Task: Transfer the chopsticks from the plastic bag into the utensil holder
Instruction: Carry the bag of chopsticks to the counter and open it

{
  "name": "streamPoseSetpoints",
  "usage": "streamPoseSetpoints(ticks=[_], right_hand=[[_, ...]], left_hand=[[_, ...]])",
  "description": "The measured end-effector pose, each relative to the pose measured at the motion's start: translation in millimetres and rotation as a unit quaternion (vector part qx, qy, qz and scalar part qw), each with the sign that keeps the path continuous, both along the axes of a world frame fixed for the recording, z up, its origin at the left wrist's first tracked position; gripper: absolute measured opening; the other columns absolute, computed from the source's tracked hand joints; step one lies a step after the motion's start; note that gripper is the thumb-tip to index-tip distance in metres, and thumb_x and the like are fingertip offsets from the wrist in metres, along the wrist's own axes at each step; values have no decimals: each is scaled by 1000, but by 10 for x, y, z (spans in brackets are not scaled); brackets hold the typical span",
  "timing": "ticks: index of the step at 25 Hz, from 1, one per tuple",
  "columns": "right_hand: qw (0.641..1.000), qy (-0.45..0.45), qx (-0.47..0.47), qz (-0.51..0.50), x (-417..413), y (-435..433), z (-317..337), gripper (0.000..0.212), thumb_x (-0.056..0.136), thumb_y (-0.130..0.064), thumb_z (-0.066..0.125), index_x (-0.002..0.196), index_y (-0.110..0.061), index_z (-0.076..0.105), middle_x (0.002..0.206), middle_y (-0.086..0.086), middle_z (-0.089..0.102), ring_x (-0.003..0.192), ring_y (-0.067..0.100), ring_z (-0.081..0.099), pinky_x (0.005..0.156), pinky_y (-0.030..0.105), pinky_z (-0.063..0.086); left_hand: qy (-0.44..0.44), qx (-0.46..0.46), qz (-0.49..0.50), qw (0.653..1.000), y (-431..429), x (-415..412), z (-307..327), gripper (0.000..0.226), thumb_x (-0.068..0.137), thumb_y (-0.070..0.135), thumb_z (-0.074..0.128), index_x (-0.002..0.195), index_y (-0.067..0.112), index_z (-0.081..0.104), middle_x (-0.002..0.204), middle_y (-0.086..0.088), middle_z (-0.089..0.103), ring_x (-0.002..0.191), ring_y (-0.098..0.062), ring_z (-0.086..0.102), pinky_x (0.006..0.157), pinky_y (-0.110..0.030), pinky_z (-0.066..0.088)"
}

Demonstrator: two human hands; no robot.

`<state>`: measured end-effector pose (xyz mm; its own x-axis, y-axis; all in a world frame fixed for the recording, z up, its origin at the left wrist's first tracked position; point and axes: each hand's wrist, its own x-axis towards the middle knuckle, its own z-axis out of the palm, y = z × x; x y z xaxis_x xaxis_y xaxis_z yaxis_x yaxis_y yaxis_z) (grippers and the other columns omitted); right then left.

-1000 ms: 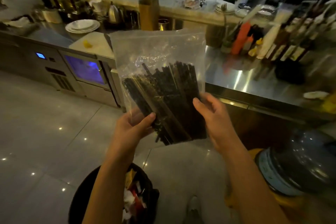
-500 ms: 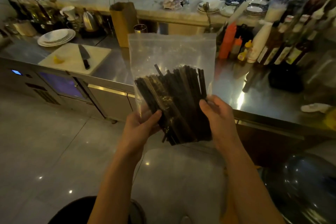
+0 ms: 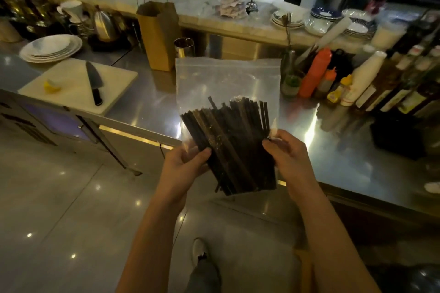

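Observation:
A clear plastic bag (image 3: 226, 78) stands upright in front of me, above the steel counter's near edge. Its lower half is packed with several dark chopsticks (image 3: 228, 143). My left hand (image 3: 184, 166) grips the bag's lower left side, thumb across the front. My right hand (image 3: 289, 159) grips the lower right side the same way. A shiny metal cylinder, the utensil holder (image 3: 184, 47), stands on the counter behind the bag, beside a brown paper bag.
A white cutting board (image 3: 76, 88) carries a knife (image 3: 94, 83) and a lemon piece, left on the steel counter (image 3: 152, 104). Stacked plates (image 3: 51, 48) and a kettle sit behind. The brown paper bag (image 3: 159, 31) stands centre. Sauce bottles (image 3: 314, 71) crowd the right.
I have moved closer to the counter, holding the bag the same way. The view has shifted so the counter and the metal holder are nearer, and the bin at my feet has left the frame.

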<state>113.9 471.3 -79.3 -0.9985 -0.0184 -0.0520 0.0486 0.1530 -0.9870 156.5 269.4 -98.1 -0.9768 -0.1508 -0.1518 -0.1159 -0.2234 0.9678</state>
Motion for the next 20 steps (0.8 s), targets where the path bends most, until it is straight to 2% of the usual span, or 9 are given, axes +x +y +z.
streamPoseSetpoints(ticks=[3, 6, 10, 14, 17, 20], right_hand=[[1000, 14, 12, 0, -480, -316, 147, 22, 94, -5, 56, 90, -24, 64, 83, -9, 69, 77, -8, 67, 63, 9, 50], [999, 25, 28, -1, -871, -609, 154, 23, 93, -3, 57, 90, -24, 64, 84, -7, 69, 79, -5, 67, 68, 15, 52], [999, -10, 35, 0, -1298, -848, 81, 18, 93, -6, 57, 95, -21, 65, 91, -6, 70, 88, 2, 68, 77, 23, 53], [999, -26, 39, 9, -1708, -1001, -10, 19, 93, -9, 58, 98, -27, 64, 99, -1, 70, 98, 10, 67, 90, 34, 53], [999, -33, 9, 25, -2012, -1044, -56, 23, 94, -12, 57, 106, -30, 61, 99, 0, 72, 95, 9, 69, 89, 32, 55], [999, -34, -16, 16, -2341, -945, -100, 26, 95, -14, 57, 118, -26, 59, 98, 1, 72, 93, 10, 71, 89, 34, 56]], left_hand=[[-3, 20, 1, 1000, -369, -552, 14, 23, 91, -1, 58, 110, 10, 64, 101, -5, 76, 99, -18, 71, 78, -29, 57], [3, 15, 16, 1000, -687, -983, 6, 28, 90, 0, 59, 117, 7, 62, 105, -10, 74, 99, -17, 71, 79, -27, 59], [-7, 3, 25, 1000, -989, -1354, -96, 17, 90, 5, 62, 106, 10, 67, 103, -9, 75, 101, -20, 70, 83, -33, 58], [3, -25, 51, 998, -1186, -1686, -143, 19, 90, 6, 63, 105, 18, 67, 103, -8, 74, 100, -20, 70, 80, -31, 57], [17, -72, 72, 995, -1182, -1983, -105, 12, 89, 12, 65, 98, 19, 67, 98, -5, 74, 98, -16, 71, 90, -40, 56], [19, -91, 86, 992, -1081, -2324, -65, 19, 89, 17, 66, 108, 15, 66, 102, -1, 74, 101, -15, 70, 96, -49, 52]])
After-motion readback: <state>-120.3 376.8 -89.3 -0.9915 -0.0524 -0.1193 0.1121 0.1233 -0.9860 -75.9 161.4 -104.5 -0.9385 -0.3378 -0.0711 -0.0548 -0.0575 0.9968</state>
